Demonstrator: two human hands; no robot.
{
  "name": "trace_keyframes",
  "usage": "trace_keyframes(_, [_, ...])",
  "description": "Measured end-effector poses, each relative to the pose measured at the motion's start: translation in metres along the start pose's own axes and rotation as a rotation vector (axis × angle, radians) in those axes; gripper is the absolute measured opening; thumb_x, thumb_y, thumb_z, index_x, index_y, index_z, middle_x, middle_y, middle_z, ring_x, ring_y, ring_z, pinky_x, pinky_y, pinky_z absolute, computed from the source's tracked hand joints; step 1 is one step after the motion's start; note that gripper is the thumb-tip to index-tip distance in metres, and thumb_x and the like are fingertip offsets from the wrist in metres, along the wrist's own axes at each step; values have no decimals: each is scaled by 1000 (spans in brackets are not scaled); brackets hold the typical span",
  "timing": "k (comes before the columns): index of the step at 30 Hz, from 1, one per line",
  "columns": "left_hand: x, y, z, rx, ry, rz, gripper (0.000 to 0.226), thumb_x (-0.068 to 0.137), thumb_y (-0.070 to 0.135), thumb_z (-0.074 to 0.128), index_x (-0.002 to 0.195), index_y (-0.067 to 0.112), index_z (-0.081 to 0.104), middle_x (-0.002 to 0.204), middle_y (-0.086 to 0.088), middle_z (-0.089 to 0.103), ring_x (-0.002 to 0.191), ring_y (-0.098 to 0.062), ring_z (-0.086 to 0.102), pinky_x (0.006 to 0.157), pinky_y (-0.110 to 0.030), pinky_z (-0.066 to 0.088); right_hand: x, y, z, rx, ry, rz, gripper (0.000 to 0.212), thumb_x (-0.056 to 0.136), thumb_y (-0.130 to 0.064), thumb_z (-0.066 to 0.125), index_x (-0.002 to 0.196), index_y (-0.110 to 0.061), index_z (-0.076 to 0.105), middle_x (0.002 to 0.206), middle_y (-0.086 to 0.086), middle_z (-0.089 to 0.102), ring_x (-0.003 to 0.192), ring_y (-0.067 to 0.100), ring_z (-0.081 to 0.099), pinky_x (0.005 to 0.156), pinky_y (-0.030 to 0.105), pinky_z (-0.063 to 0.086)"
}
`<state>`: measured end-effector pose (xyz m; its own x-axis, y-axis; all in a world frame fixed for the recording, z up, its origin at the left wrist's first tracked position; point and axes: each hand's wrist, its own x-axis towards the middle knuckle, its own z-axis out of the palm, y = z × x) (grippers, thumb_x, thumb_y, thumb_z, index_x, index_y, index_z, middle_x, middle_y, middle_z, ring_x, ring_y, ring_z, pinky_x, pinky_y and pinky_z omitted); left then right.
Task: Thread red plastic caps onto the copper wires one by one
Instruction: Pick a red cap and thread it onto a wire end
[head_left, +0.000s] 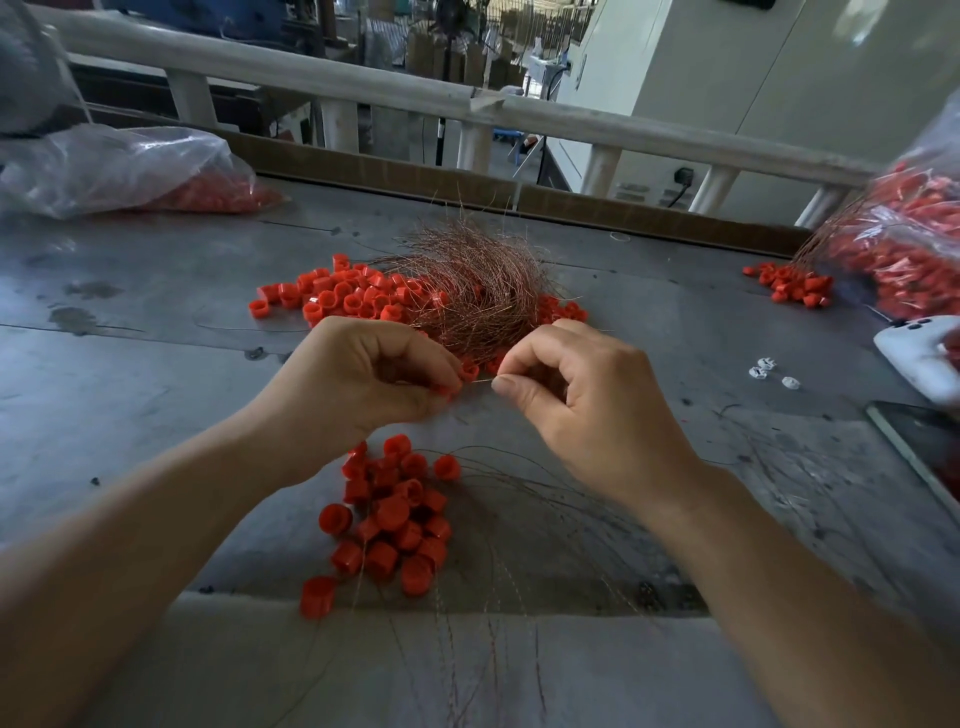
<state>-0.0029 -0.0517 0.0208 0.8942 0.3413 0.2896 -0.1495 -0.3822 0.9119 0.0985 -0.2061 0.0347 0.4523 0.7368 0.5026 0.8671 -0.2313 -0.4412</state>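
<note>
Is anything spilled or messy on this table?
Yes. A few caps lie outside the bag at the right edge, as if spilled. The wires mid-table are one tangled heap. Small white bits lie loose nearby.

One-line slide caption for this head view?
Left hand pinches a red cap while right hand pinches a copper wire pointed at it, wire bundle and loose caps behind.

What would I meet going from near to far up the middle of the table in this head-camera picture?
Near pile of red caps → left hand pinching a red cap beside right hand pinching a thin wire → tangle of copper wires → cardboard strip → white railing.
</note>
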Motion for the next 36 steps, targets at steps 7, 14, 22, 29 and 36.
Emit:
trace_keyframes(7, [-2, 0, 0, -15, 10, -28, 44, 62, -12, 72, 82, 28, 68, 81, 10, 71, 70, -6, 68, 63, -13, 52, -1, -2, 2, 1, -20, -13, 7, 81, -18, 67, 76, -14, 65, 72, -7, 55, 64, 4, 49, 57, 20, 42])
trace_keyframes(14, [-2, 2, 0, -15, 9, -32, 31, 60, -9, 75, 72, 20, 70, 79, -1, 71, 68, -11, 67, 63, -18, 55, -1, -2, 2, 79, -30, 9, 6, 80, -15, 68, 75, -14, 66, 72, -5, 57, 66, 8, 51, 60, 15, 40])
trace_keyframes(22, [-4, 3, 0, 3, -38, -33, 32, 64, -4, 74, 77, 25, 71, 80, 1, 71, 70, -12, 68, 65, -19, 55, 0, -7, -1, 315, -73, 77, 24, 79, -15, 68, 70, -34, 59, 73, -9, 57, 73, 5, 54, 64, 13, 42])
trace_keyframes(29, [-8, 8, 5, -169, -84, -28, 28, 51, 19, 71, 78, 19, 70, 77, 0, 71, 68, -9, 68, 62, -16, 53, -1, -9, 6, 319, -140, 137, 6, 79, -18, 70, 74, -18, 67, 73, -5, 59, 70, 6, 53, 63, 16, 42])
trace_keyframes(36, [-11, 9, 5, -285, -44, -49, 26, 50, 12, 71, 76, 17, 72, 78, -6, 73, 69, -11, 69, 61, -16, 53, -2, -10, 5, 443, -83, 193, 12, 76, -16, 72, 70, -19, 62, 65, -8, 58, 59, 2, 51, 56, 13, 42])
